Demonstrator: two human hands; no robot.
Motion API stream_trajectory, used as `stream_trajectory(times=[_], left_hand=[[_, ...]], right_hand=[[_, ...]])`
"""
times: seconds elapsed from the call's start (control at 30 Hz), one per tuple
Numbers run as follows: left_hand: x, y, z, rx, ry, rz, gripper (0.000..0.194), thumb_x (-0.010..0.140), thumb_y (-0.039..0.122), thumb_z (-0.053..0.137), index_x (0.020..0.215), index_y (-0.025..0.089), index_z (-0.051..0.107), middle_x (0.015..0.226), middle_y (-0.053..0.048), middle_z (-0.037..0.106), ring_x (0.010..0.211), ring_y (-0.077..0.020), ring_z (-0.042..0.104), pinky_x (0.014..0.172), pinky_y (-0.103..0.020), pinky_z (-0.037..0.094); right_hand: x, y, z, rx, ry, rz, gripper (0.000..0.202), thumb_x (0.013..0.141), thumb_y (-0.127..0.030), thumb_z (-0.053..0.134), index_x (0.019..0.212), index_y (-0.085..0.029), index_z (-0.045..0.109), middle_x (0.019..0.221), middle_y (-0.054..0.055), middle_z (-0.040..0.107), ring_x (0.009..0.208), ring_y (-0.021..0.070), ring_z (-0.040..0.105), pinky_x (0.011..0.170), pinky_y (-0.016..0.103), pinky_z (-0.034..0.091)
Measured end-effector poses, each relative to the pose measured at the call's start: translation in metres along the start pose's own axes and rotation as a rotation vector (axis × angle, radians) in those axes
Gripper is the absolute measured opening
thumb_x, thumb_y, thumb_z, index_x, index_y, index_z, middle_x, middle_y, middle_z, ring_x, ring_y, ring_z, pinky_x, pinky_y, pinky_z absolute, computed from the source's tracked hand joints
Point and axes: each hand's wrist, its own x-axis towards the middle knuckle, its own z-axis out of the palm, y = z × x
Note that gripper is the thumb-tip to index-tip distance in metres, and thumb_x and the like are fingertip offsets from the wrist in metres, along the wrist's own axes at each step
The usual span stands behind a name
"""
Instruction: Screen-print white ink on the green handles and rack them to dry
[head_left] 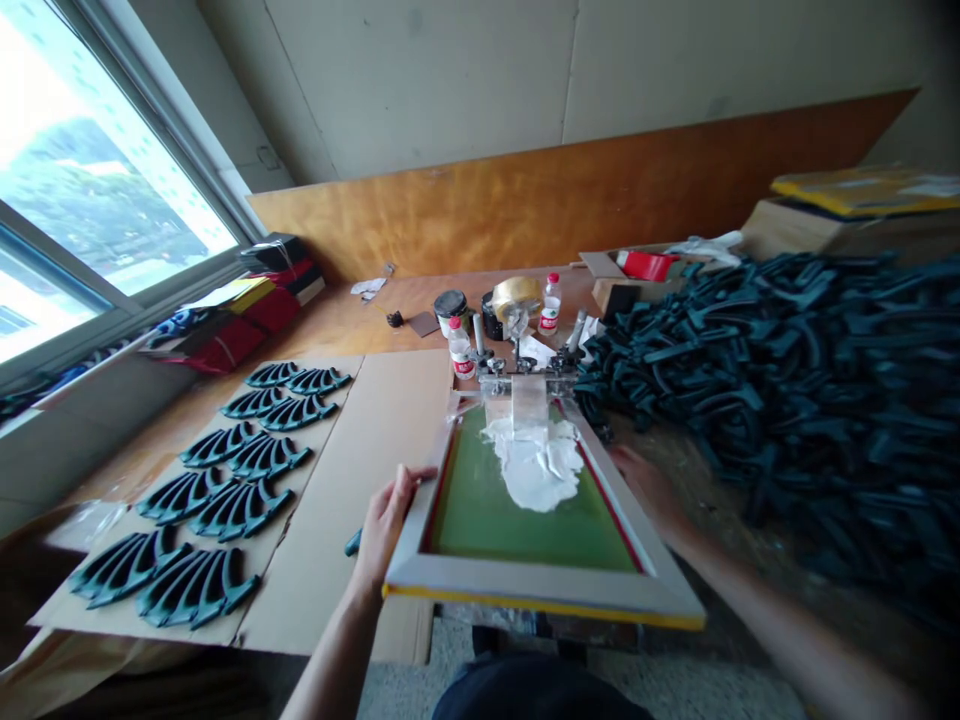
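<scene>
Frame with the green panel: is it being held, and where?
The left hand holds the frame by its left side. The right hand, blurred, is beside the right side; its grip cannot be told.

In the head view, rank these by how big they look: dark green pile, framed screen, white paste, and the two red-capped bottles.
1. Dark green pile
2. Framed screen
3. White paste
4. Left bottle, right bottle: too alike to rank

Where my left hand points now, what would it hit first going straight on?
The left rim of the grey frame around the green mesh: the fingers of your left hand are right at it. Whether they would push against its side or slide underneath is unclear from this view.
</scene>
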Motion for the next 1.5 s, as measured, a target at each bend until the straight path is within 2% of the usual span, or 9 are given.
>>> stream_trajectory(times=[0.13,0.2,0.3,0.6,0.87,1.0,1.27,1.4,1.5], left_hand=[[-0.007,-0.077,0.004,0.124,-0.116,-0.167,0.080,0.076,0.065,0.057,0.139,0.017,0.047,0.074,-0.001,0.066,0.068,-0.0175,0.061,0.059,-0.025,0.045],[-0.001,-0.105,0.009,0.203,-0.124,-0.175,0.083,0.078,0.063,0.055,0.146,0.018,0.036,0.068,0.003,0.060,0.060,-0.0142,0.055,0.054,-0.023,0.040],[0.007,-0.126,0.012,0.272,-0.137,-0.151,0.075,0.083,0.058,0.050,0.145,0.018,0.037,0.065,0.004,0.055,0.058,-0.0126,0.050,0.054,-0.022,0.036],[0.006,-0.129,0.012,0.225,-0.133,-0.163,0.065,0.084,0.056,0.050,0.136,0.017,0.048,0.070,0.001,0.059,0.062,-0.0141,0.053,0.054,-0.023,0.038],[0.003,-0.123,0.013,0.161,-0.119,-0.196,0.071,0.080,0.060,0.054,0.136,0.017,0.049,0.068,0.002,0.059,0.061,-0.0141,0.054,0.054,-0.022,0.039],[0.004,-0.125,0.012,0.138,-0.126,-0.200,0.073,0.079,0.061,0.054,0.136,0.016,0.048,0.067,0.002,0.058,0.057,-0.0131,0.053,0.052,-0.022,0.037],[0.000,-0.055,0.001,0.049,-0.114,-0.212,0.083,0.072,0.065,0.062,0.138,0.017,0.048,0.072,-0.001,0.067,0.063,-0.0165,0.060,0.056,-0.024,0.043],[0.013,0.002,0.001,-0.066,-0.035,-0.086,0.065,0.078,0.068,0.052,0.108,0.012,0.068,0.074,-0.004,0.067,0.066,-0.0165,0.060,0.058,-0.024,0.045],[0.037,0.041,0.011,-0.207,0.018,0.099,0.058,0.083,0.065,0.048,0.103,0.014,0.067,0.087,-0.006,0.069,0.074,-0.0172,0.062,0.062,-0.026,0.049]], right_hand=[[0.055,-0.018,-0.017,-0.029,0.147,-0.021,0.053,0.086,-0.035,0.061,0.133,-0.014,0.050,0.125,0.015,0.055,0.109,0.0265,0.056,0.093,0.038,0.048],[0.080,-0.043,-0.013,-0.079,0.052,-0.109,0.063,0.076,-0.029,0.073,0.133,-0.015,0.049,0.130,0.015,0.050,0.116,0.0291,0.050,0.098,0.041,0.044],[0.090,-0.073,0.004,-0.126,-0.209,-0.145,0.031,0.078,-0.018,0.069,0.107,-0.016,0.060,0.104,0.010,0.062,0.099,0.0246,0.055,0.086,0.035,0.047],[0.017,-0.070,-0.002,0.012,-0.443,-0.600,0.017,0.080,-0.004,0.048,0.080,-0.017,0.059,0.080,0.005,0.062,0.079,0.0189,0.053,0.069,0.029,0.041],[0.001,-0.078,0.013,0.039,-0.190,-0.536,0.024,0.085,-0.006,0.043,0.091,-0.016,0.064,0.087,0.008,0.064,0.084,0.0191,0.055,0.074,0.031,0.045],[0.004,-0.074,0.007,0.124,-0.298,-0.493,0.018,0.088,-0.012,0.049,0.093,-0.018,0.065,0.085,0.005,0.064,0.083,0.0177,0.057,0.075,0.029,0.047],[0.116,-0.060,-0.029,-0.051,-0.162,-0.063,0.061,0.082,-0.032,0.068,0.139,-0.033,0.046,0.101,0.003,0.064,0.082,0.0188,0.063,0.069,0.027,0.050],[0.111,-0.014,-0.047,-0.022,0.123,0.104,0.033,0.091,-0.031,0.055,0.120,-0.016,0.062,0.093,0.007,0.068,0.078,0.0180,0.064,0.068,0.026,0.050],[0.076,0.004,-0.032,-0.024,0.085,0.165,0.037,0.091,-0.038,0.048,0.090,-0.007,0.068,0.077,0.007,0.068,0.065,0.0152,0.060,0.057,0.023,0.049]])
